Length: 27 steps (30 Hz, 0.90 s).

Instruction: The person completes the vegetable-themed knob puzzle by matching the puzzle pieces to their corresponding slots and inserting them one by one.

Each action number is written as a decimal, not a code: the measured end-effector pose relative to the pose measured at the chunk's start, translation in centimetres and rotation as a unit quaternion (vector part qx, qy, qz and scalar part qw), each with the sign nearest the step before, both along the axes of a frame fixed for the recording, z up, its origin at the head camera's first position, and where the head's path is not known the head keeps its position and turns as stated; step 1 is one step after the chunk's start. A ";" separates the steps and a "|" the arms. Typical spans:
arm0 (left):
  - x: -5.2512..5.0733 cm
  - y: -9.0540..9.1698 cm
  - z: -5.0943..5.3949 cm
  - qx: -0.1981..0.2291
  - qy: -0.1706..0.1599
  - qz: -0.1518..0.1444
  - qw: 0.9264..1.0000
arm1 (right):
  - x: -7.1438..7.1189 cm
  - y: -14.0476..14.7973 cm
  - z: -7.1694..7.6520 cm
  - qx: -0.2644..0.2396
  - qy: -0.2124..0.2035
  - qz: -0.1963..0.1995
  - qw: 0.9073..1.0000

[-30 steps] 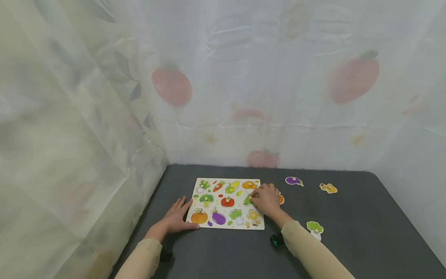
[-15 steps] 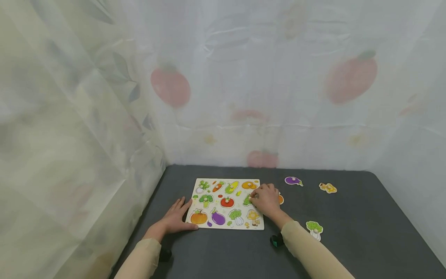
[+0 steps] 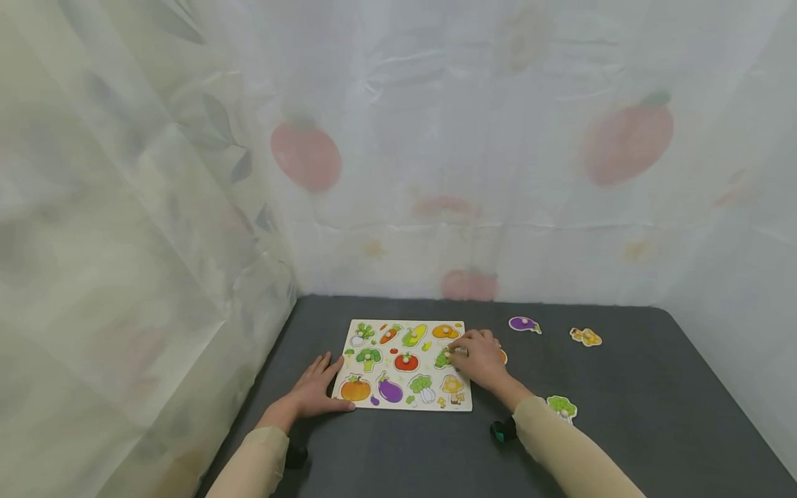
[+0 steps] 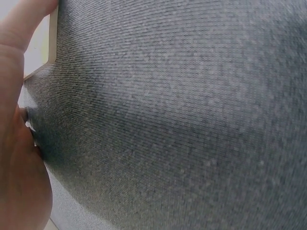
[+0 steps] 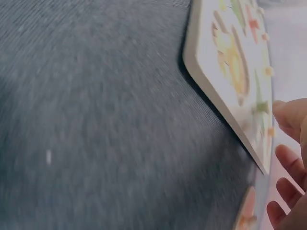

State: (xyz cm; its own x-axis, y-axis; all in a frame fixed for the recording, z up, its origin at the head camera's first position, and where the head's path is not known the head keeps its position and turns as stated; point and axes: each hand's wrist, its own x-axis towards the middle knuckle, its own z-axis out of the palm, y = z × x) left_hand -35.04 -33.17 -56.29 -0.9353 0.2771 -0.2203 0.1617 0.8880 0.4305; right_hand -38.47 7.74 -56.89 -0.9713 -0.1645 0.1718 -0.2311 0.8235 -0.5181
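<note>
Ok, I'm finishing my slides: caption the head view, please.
Left hand at one side of a vegetable puzzle board, right hand over the other, loose pieces on the dark table.

Leaving room over counter (image 3: 398,463) between sleeves (image 3: 249,465), in front of board (image 3: 398,406); meeting left hand (image 3: 315,389) at left edge, right hand (image 3: 479,358) and orange piece (image 3: 503,357) on right.

I can read no words, numbers or brand names on the puzzle board (image 3: 426,360) or on the loose pieces (image 3: 524,324) to its right. The green patch (image 3: 499,435) on the black wrist device (image 3: 508,427), at the board's near right, is too small to make out.
</note>
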 end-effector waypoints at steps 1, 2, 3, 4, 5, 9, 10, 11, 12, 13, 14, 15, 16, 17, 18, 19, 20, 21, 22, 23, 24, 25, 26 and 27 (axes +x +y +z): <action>0.0 0.1 0.1 0.000 -0.001 -0.001 1.000 | 0.0 0.4 0.1 -0.009 -0.003 0.002 1.000; 0.1 0.1 0.2 0.003 -0.002 -0.001 1.000 | 0.0 0.8 0.2 -0.017 -0.005 0.003 1.000; 0.1 0.2 0.4 0.004 -0.004 0.000 1.000 | 0.0 1.3 0.3 -0.025 -0.007 0.003 1.000; 0.2 0.3 0.6 0.007 -0.005 0.000 1.000 | 0.0 1.8 0.5 -0.032 -0.004 0.003 0.999; 0.2 0.4 0.8 0.006 -0.006 0.000 1.000 | 0.0 2.3 0.6 -0.036 -0.002 0.003 0.999; 0.2 0.4 0.8 0.005 -0.005 0.000 1.000 | -0.1 4.2 1.1 -0.049 0.005 -0.001 0.999; 0.2 0.4 0.7 0.003 -0.003 0.000 1.000 | -0.1 4.7 1.2 -0.051 0.006 -0.003 0.999; 0.1 0.3 0.5 0.001 -0.003 0.001 1.000 | -0.1 5.1 1.2 -0.052 0.005 -0.005 0.999; 0.1 0.3 0.3 0.003 -0.001 0.001 1.000 | 0.0 5.5 1.3 -0.053 0.005 -0.006 0.999; 0.1 0.2 0.2 0.003 0.001 0.001 1.000 | 0.0 5.9 1.3 -0.054 0.005 -0.007 0.999; 0.1 0.1 0.0 0.004 0.001 0.002 1.000 | 0.0 6.3 1.4 -0.055 0.005 -0.007 0.998; 0.1 0.1 -0.1 0.004 0.000 0.003 1.000 | 0.1 6.6 1.4 -0.055 0.004 -0.007 0.998; 0.1 0.0 -0.2 0.007 0.001 0.004 1.000 | 0.2 7.0 1.4 -0.051 0.005 -0.007 0.999; 0.1 0.0 -0.2 0.010 0.003 0.002 1.000 | 0.2 7.3 1.4 -0.048 0.006 -0.008 0.999; 0.1 0.0 -0.2 0.011 0.004 0.001 1.000 | 0.3 7.5 1.4 -0.045 0.007 -0.008 0.999; 0.1 0.0 -0.1 0.011 0.001 0.001 1.000 | 0.4 7.8 1.3 -0.042 0.007 -0.009 0.999; 0.1 0.0 -0.1 0.010 -0.001 0.001 1.000 | 0.4 8.0 1.3 -0.038 0.007 -0.011 0.999; 0.1 0.0 0.0 0.011 0.001 -0.001 1.000 | 0.5 8.2 1.2 -0.034 0.005 -0.013 0.999; 0.1 0.0 0.0 0.010 -0.001 -0.001 1.000 | 0.5 8.4 1.1 -0.030 0.004 -0.015 0.999; 0.1 0.1 0.1 0.010 -0.001 -0.001 1.000 | 0.6 8.5 1.0 -0.027 -0.001 -0.018 0.999; 0.1 0.0 0.0 0.006 -0.006 0.001 1.000 | 0.6 8.6 0.9 -0.024 -0.005 -0.021 0.999; 0.1 0.0 0.0 0.007 -0.005 0.002 1.000 | 0.6 8.7 0.7 -0.022 -0.009 -0.023 0.999; 0.0 0.0 -0.2 0.008 -0.003 0.003 1.000 | 0.6 8.8 0.6 -0.022 -0.014 -0.028 0.999; -0.1 0.0 -0.3 0.008 -0.002 0.004 1.000 | 0.7 8.8 0.4 -0.022 -0.019 -0.034 0.999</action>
